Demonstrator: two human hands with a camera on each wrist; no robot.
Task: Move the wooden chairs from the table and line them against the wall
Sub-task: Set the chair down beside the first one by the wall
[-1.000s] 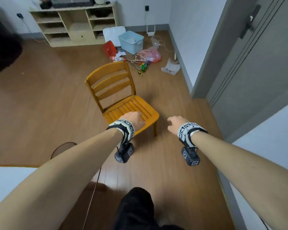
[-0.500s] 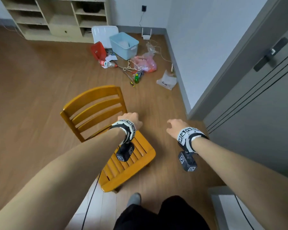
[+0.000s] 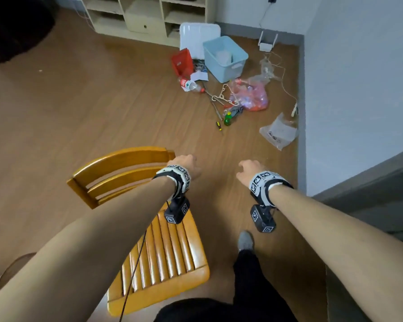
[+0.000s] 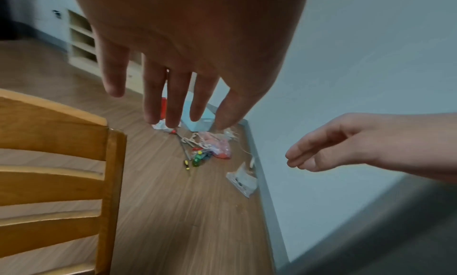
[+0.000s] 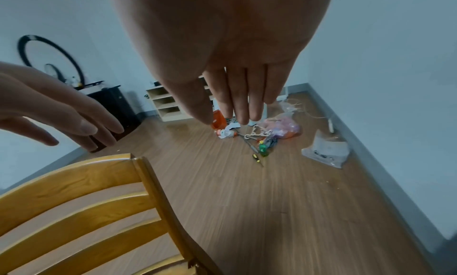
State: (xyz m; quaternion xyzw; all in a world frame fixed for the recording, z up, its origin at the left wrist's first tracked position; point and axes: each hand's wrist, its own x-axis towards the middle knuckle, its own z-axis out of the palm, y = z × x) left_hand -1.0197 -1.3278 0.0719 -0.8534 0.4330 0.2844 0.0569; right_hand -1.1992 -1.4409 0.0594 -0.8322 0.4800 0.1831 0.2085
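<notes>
While your forearm hides part of the wooden chair (image 3: 135, 173) below your left hand (image 3: 186, 165), both hands spread and empty, right hand (image 3: 248, 170) beside it, bottle label (image 3: 184, 83) unreadable.

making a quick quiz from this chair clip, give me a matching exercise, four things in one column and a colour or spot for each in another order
Things
1. wooden chair
2. storage bin
3. screwdriver
4. clear plastic bag

Descriptions
A. light blue, open-topped, on the floor near the shelf unit
B. lies on the floor against the baseboard of the right wall
C. orange-brown, slatted seat, just under the left arm
D. black and yellow handle, on the floor beside a green bottle

Pairs: 1-C, 2-A, 3-D, 4-B
</notes>
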